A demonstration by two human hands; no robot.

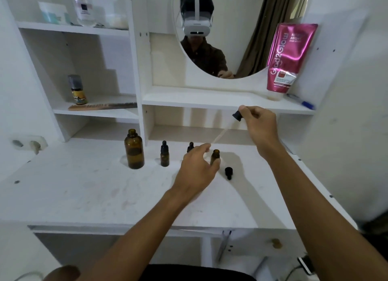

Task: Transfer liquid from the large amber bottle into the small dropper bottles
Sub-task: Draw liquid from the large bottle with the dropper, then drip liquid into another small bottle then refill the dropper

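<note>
On the white worktop (84, 186), a small open bottle (215, 156) stands up, and the left hand (196, 169) has its fingers (216, 164) closed around it. Above it, the right hand (259, 125) pinches the black top of a dropper (237, 115) with its fingers (243, 108). The dropper's clear tube slants down toward the open bottle. A black cap (228, 172) lies just beside that bottle. Two closed dropper bottles (164, 156) stand to the left. The large amber bottle (134, 149) stands open, farthest left.
</note>
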